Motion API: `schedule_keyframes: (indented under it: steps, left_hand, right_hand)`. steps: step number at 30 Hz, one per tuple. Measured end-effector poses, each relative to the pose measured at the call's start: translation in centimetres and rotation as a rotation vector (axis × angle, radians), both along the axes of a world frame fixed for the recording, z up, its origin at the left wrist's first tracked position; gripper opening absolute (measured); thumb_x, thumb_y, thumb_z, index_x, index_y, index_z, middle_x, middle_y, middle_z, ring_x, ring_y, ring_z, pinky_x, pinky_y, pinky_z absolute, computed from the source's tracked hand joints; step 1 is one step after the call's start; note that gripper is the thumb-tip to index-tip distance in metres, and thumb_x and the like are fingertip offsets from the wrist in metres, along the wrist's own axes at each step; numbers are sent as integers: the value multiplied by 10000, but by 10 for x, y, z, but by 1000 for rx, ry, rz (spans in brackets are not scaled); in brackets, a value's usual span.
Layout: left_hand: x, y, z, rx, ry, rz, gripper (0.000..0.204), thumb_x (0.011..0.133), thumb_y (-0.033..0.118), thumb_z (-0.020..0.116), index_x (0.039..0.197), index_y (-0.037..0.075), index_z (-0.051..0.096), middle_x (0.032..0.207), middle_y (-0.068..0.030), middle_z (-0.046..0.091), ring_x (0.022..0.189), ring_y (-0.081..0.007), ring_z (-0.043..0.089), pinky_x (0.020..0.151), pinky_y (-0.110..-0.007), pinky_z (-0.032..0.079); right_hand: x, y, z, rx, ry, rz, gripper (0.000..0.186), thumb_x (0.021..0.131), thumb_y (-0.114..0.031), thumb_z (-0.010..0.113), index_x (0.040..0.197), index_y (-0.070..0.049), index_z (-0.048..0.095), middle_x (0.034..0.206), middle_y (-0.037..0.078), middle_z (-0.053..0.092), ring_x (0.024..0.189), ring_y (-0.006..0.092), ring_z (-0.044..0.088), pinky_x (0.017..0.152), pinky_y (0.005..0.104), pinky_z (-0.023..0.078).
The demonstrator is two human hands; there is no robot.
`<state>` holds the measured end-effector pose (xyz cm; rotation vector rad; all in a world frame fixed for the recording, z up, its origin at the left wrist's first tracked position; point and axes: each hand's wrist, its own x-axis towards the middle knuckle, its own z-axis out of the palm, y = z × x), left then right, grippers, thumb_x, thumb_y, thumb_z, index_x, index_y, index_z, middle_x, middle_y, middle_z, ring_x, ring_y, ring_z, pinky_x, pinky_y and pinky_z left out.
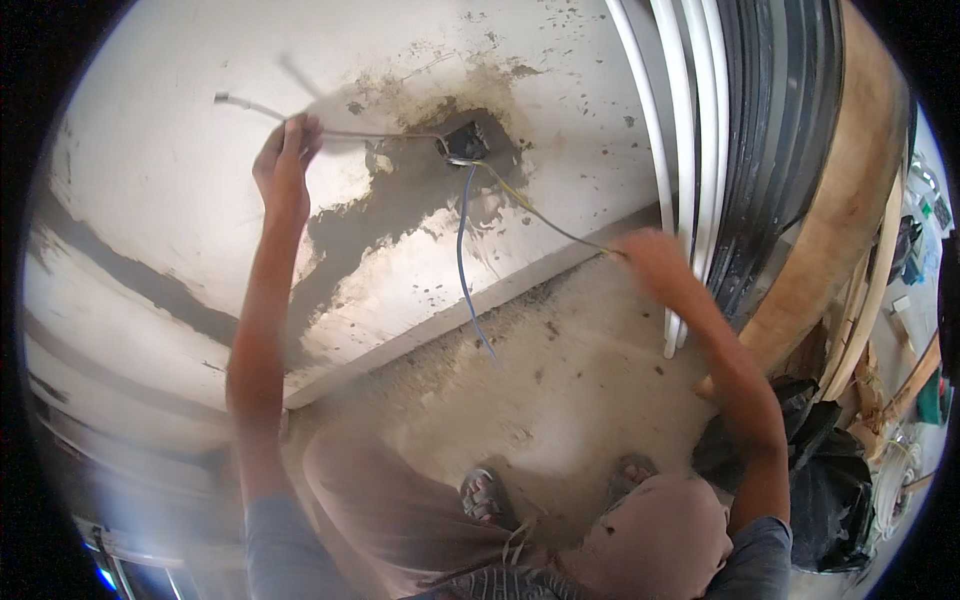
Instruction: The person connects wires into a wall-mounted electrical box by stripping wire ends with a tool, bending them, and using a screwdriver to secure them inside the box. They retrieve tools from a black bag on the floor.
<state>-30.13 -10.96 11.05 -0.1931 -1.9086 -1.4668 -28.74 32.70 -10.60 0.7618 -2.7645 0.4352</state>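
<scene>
A recessed square box (467,141) in the patched plaster wall (170,150) has several wires coming out of it. My left hand (290,165), raised at the upper left, has its fingers closed on a grey cable (375,135), whose free end points further left. My right hand (650,258), blurred, is closed on a yellow-green wire (522,200) that runs down to it from the box. A blue wire (462,260) hangs loose from the box toward the dusty floor (530,380).
White conduits (715,120), black strips (775,120) and curved-looking wooden boards (830,240) lean at the right. Black plastic bags (830,500) lie low right, with scattered items (910,320) beyond. My sandalled feet (485,495) stand on the floor below the wall.
</scene>
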Motion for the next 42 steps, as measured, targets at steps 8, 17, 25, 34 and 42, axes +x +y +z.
schedule_keyframes:
  steps: [8,17,25,34,42]
  left_hand:
    - [47,40,-53,-296,-18,96,409,1007,299,561,1229,-44,571,1119,-131,653,1020,-207,655,859,-327,544]
    - [3,94,-149,146,-635,-349,373,1031,302,498,1186,-28,578,1124,-156,655,1044,-235,634,918,-373,528]
    - [-51,135,-199,991,-383,-487,296,986,87,341,1178,5,551,1080,-95,593,962,-184,575,829,-333,504]
    - [-62,144,-223,1191,-367,-579,252,1005,224,409,1142,66,550,1055,-45,588,956,-175,561,863,-357,463]
    - [-57,141,-180,1075,-500,-499,315,921,444,664,902,132,623,891,-19,638,851,-142,610,785,-330,528]
  right_hand:
    - [4,-65,-12,0,-241,-13,271,909,-237,629,1103,-52,665,1047,173,649,1038,370,612,874,470,494]
    - [-51,-108,102,-446,11,367,230,870,-166,631,1054,-34,671,1011,194,655,981,372,611,858,450,494]
    - [-105,-189,83,-346,199,162,187,870,-228,643,939,-65,707,912,124,638,932,311,623,808,429,494]
    - [-98,-181,55,-505,254,361,116,799,-184,708,808,-68,699,876,85,614,891,277,586,771,411,476]
    - [29,-81,101,-262,-380,512,149,849,-174,717,894,-33,727,782,110,656,699,225,602,680,347,479]
